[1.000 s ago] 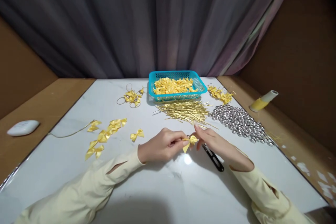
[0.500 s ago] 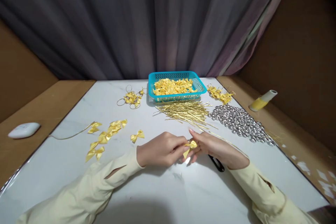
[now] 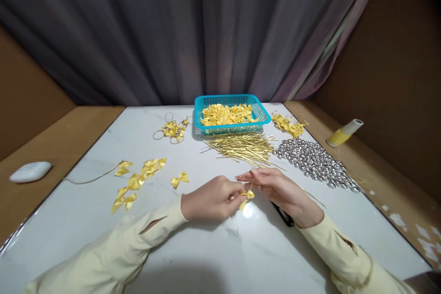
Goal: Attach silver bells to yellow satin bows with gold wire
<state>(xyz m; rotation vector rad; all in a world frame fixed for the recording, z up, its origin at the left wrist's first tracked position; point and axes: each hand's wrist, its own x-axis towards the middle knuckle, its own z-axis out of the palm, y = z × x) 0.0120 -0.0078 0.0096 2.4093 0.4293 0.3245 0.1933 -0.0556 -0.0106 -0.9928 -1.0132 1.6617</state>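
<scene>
My left hand [image 3: 217, 197] is closed in a pinch on a small yellow satin ribbon bow [image 3: 249, 195], just above the middle of the white table. A thin gold wire tie [image 3: 251, 184] rises from the bow. My right hand [image 3: 280, 193] has its thumb and forefinger together at the tie's upper end, with the other fingers stretched out to the left. Partly beneath the right hand lies a black-handled tool [image 3: 285, 217]; its kind is hidden. One loose bow [image 3: 179, 178] rests left of the hands, and several more bows [image 3: 137, 181] lie farther left.
Behind the hands are a pile of gold wire ties [image 3: 241, 148] and a blue basket [image 3: 234, 127] of bows. Silver beads [image 3: 315, 163] spread at right, near a cone of yellow thread [image 3: 344, 133]. Looped bow pieces [image 3: 174, 131] lie back left; a white oval object [image 3: 31, 172] sits at left.
My right hand has moved slightly up and away from the bow, its fingers now at the wire tie. The tie now stands up from the bow, which has dropped slightly.
</scene>
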